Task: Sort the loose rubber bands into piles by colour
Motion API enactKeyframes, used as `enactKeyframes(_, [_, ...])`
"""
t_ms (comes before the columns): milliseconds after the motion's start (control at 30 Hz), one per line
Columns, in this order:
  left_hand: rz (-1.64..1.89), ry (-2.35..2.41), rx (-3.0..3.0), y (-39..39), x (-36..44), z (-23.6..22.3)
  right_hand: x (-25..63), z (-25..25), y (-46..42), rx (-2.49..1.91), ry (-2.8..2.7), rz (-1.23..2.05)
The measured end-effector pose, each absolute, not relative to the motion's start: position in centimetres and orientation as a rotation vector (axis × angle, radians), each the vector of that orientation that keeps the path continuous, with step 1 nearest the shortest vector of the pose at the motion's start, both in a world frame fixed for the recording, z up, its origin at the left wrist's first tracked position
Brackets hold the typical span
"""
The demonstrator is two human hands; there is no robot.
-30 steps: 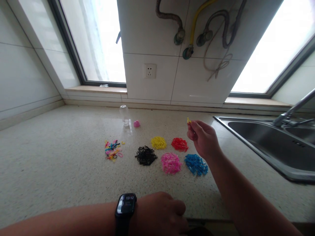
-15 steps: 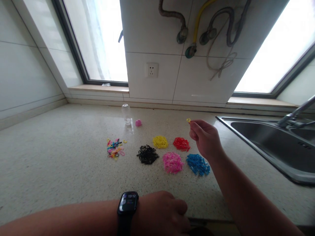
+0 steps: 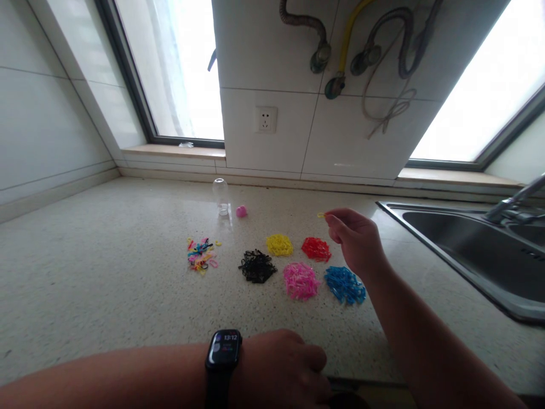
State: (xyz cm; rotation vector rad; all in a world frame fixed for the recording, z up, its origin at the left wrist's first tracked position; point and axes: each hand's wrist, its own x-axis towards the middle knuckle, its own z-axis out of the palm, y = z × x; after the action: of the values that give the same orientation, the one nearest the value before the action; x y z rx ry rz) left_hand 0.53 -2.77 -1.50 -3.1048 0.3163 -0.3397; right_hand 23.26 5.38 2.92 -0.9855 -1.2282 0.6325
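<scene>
My right hand (image 3: 357,238) is raised over the counter behind the red pile, thumb and fingers pinching a small yellow rubber band (image 3: 321,215). Below it lie heaps of small rubber bands sorted by colour: yellow (image 3: 279,245), red (image 3: 315,249), black (image 3: 257,266), pink (image 3: 300,280) and blue (image 3: 344,285). Farther left is a mixed-colour heap (image 3: 201,254). At the counter's front edge rests my left hand (image 3: 281,363), its fingers curled in and nothing showing in them. A black smartwatch (image 3: 223,349) is on that wrist.
A clear plastic bottle (image 3: 221,197) stands upside down near the wall, with a pink cap (image 3: 241,211) beside it. To the right is a steel sink (image 3: 460,244) with a faucet (image 3: 517,201). A socket (image 3: 266,120) and hoses are on the tiled wall.
In my right fingers the yellow rubber band has tipped from upright to lying sideways, slightly lower. The view has shifted a little; my left hand stays where it was.
</scene>
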Motion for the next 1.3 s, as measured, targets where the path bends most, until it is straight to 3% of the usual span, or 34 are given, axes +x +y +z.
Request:
enactKeyframes(333, [-0.325, 0.308, -3.103, -2.8, 0.6, -1.4, 22.4, 2.6, 5.4, -1.138, -1.409, 0.518])
enactKeyframes(667, [-0.330, 0.317, -3.104, -2.9, 0.5, -1.6, 24.5, 2.7, 6.9, -1.098, -1.213, 0.368])
enactKeyframes(900, [-0.323, 0.322, -3.120, -3.0, 0.6, -1.8, 23.1, 1.3, 8.0, -1.366, -1.719, -0.030])
enactKeyframes(1300, [-0.359, 0.325, -3.125, -2.8, 0.8, -2.1, 21.0, 0.2, 9.9, -1.528, -2.150, -0.061])
